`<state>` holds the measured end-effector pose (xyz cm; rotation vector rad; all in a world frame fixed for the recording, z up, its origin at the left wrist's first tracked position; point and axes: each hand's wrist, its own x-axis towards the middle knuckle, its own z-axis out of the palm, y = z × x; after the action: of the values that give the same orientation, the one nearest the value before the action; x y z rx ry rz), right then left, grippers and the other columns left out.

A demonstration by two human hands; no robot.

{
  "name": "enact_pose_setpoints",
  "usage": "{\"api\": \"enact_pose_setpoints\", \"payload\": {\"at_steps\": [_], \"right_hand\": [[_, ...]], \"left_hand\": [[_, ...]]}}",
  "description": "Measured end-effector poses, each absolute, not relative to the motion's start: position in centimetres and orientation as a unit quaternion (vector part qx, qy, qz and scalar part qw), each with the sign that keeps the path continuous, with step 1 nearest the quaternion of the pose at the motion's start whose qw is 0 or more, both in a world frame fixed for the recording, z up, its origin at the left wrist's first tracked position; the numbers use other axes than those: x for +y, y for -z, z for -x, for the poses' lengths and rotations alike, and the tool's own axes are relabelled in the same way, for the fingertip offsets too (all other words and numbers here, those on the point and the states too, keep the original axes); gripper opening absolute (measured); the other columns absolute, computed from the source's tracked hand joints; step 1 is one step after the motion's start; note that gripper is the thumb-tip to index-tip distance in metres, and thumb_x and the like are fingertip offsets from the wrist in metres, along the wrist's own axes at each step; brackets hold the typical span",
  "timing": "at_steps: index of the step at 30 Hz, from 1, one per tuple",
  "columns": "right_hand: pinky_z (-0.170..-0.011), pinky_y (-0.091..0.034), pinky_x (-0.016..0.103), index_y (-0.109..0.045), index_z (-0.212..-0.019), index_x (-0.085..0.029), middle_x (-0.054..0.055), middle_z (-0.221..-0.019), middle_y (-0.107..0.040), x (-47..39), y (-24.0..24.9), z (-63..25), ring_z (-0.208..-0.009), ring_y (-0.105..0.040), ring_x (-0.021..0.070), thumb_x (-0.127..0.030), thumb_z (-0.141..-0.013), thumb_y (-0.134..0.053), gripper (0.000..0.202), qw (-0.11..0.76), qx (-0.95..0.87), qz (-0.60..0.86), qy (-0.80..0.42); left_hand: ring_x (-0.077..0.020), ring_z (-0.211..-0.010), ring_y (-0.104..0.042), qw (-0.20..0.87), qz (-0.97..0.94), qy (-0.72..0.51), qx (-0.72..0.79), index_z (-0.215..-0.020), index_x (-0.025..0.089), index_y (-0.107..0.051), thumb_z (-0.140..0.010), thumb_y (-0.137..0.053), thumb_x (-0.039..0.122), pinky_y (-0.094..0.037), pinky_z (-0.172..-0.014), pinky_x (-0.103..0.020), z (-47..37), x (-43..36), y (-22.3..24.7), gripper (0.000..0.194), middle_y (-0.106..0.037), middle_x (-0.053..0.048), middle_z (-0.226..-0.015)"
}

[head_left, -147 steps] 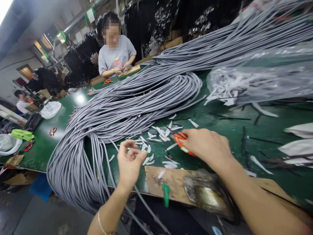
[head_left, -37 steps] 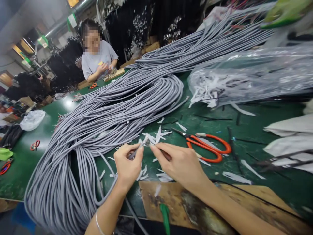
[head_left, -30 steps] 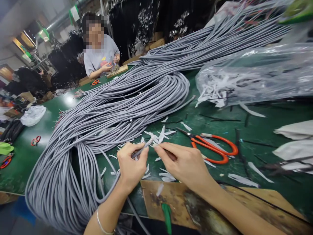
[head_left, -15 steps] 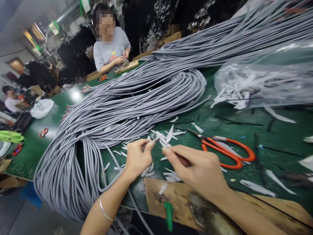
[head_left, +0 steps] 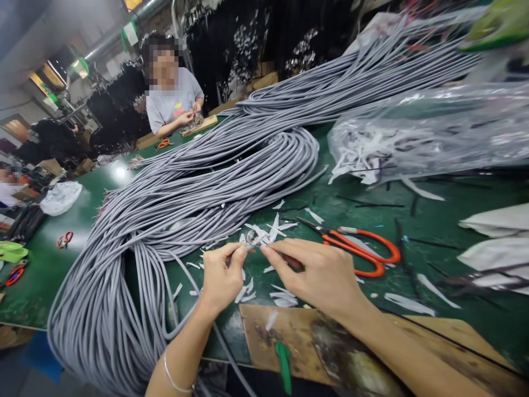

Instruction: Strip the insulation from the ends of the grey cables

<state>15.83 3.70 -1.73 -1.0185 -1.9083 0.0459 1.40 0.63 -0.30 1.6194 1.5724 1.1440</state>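
My left hand (head_left: 223,275) is closed in a pinch around the end of a grey cable (head_left: 229,353), whose length trails down past my wrist. Facing it, my right hand (head_left: 316,273) has thumb and fingers pressed together close to the cable's tip; whatever sits between them is too small to make out. White paper-like strips (head_left: 270,234) lie scattered just beyond my fingertips. To the right of them rest scissors with orange handles (head_left: 361,251). A large bundle of grey cables (head_left: 206,193) spreads across the table to the left and behind.
A clear plastic bag (head_left: 430,132) of white strips lies at the right. Below my hands is a stained wooden board (head_left: 264,342) with a green piece (head_left: 283,364). Across the green table (head_left: 88,209) a co-worker (head_left: 173,99) sits handling small things. Red-handled scissors (head_left: 65,240) lie at left.
My view has swung to the right, so the scene sits further left. My fingertips have come closer together at the cable end, the right hand now nearly touching the left.
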Motion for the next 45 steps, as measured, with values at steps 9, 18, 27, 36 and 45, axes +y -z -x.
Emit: {"api": "enact_pose_setpoints", "payload": {"at_steps": [9, 18, 27, 36, 45], "right_hand": [[-0.038, -0.030, 0.021, -0.059, -0.054, -0.016, -0.004, -0.039, -0.040, 3.6, 0.5, -16.5, -0.035, -0.035, 0.0078, -0.024, -0.085, -0.047, 0.035, 0.497, -0.796, 0.291, -0.188], [-0.045, -0.036, 0.028, -0.054, -0.050, -0.021, 0.000, -0.041, -0.047, 1.6, 1.0, -16.0, -0.039, -0.042, 0.0126, -0.045, -0.087, -0.042, 0.046, 0.545, -0.761, 0.230, -0.266], [-0.035, -0.023, 0.022, -0.069, -0.079, -0.012, -0.008, -0.042, -0.028, 4.0, 1.3, -14.8, -0.038, -0.026, 0.0072, -0.038, -0.069, -0.059, 0.030, 0.480, -0.660, 0.451, -0.361], [-0.036, -0.028, 0.022, -0.070, -0.073, -0.013, -0.004, -0.041, -0.040, 3.7, 1.5, -15.0, -0.039, -0.032, 0.0083, -0.033, -0.071, -0.056, 0.024, 0.485, -0.653, 0.437, -0.384], [-0.045, -0.045, 0.024, -0.065, -0.065, -0.014, 0.002, -0.051, -0.057, 4.2, 1.4, -15.0, -0.049, -0.054, 0.0144, -0.040, -0.069, -0.059, 0.027, 0.500, -0.609, 0.401, -0.467]], "left_hand": [[-0.0092, -0.047, -0.032, 0.375, -0.592, -0.453, 0.551, -0.069, 0.012, -0.062, -0.084, -0.043, 0.033, -0.026, -0.045, -0.022, -1.9, 0.4, 0.0, 0.032, -0.040, 0.002, -0.051], [-0.0111, -0.050, -0.044, 0.237, -0.516, -0.469, 0.677, -0.067, 0.013, -0.064, -0.082, -0.042, 0.022, -0.032, -0.051, -0.021, -1.0, 1.8, 0.7, 0.027, -0.053, 0.000, -0.054], [-0.0084, -0.043, -0.040, 0.348, -0.558, -0.472, 0.587, -0.074, 0.014, -0.058, -0.086, -0.040, 0.034, -0.031, -0.045, -0.020, -2.4, 0.5, 0.9, 0.030, -0.043, 0.004, -0.049], [-0.0101, -0.050, -0.046, 0.355, -0.547, -0.478, 0.589, -0.080, 0.014, -0.059, -0.084, -0.045, 0.037, -0.034, -0.047, -0.020, -2.6, 0.5, 1.2, 0.027, -0.053, 0.000, -0.058], [-0.0053, -0.043, -0.031, 0.451, -0.533, -0.481, 0.530, -0.076, 0.011, -0.061, -0.074, -0.058, 0.039, -0.023, -0.041, -0.019, -2.9, 0.2, 0.6, 0.028, -0.042, 0.004, -0.052]]}}
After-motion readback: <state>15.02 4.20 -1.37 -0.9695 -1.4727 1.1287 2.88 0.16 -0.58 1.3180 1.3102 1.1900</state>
